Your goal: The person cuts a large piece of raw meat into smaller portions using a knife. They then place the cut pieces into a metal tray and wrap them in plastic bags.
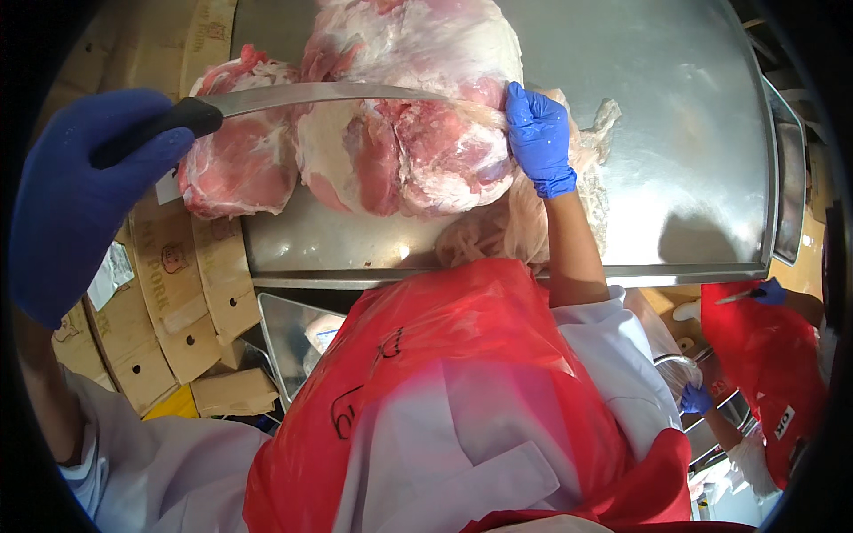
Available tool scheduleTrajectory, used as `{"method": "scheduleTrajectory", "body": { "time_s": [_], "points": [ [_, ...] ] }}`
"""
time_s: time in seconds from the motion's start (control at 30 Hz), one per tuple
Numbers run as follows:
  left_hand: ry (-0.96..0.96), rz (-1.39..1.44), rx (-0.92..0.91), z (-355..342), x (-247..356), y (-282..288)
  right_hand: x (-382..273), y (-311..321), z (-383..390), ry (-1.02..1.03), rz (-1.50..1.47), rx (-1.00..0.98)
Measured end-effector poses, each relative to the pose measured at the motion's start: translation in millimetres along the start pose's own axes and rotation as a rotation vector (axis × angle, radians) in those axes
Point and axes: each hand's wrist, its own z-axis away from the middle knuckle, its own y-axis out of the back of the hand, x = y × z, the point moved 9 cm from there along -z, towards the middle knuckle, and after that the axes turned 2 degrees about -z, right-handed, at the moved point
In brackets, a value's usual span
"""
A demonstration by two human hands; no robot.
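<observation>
My left hand, in a blue glove, is wrapped round the black handle of a long butcher's knife. Its blade reaches right across a large piece of raw meat with white fat, close to its upper surface. At the meat's right edge my blue-gloved right hand is closed on it, near the blade's tip. A smaller cut of raw meat lies against the big piece on the left, partly under the blade. Below and beside my right hand lies a crumpled clear plastic bag.
The meat rests on a steel table with a raised rim. Cardboard cartons stand left of it, and a metal bin sits below its front edge. At lower right a co-worker in a red apron holds a knife.
</observation>
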Motion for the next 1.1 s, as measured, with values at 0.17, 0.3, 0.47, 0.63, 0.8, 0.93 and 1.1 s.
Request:
{"method": "scheduleTrajectory", "body": {
  "time_s": [0.17, 0.3, 0.47, 0.63, 0.8, 0.93, 1.1],
  "points": [
    [0.017, -0.072, -0.048, 8, 6, 10, -3, 2, 3, 0.022, 0.006, -0.013],
    [0.017, 0.024, -0.096, -8, 10, 4, 4, 7, -2, 0.028, 0.023, 0.014],
    [-0.015, -0.113, -0.158, -8, 44, 9, 1, 7, 0, -0.039, -0.03, -0.012],
    [-0.07, -0.137, -0.165, -10, 76, 8, 4, -2, 8, -0.024, -0.065, -0.04],
    [-0.218, -0.052, -0.115, -30, 99, -6, 14, -10, 24, -0.029, -0.119, 0.02],
    [-0.286, -0.117, -0.12, -32, 109, -28, 28, -5, 28, 0.019, -0.191, 0.208],
    [-0.152, -0.15, -0.087, -1, 110, -42, 33, -22, 45, -0.009, -0.253, 0.127]
  ]
}}
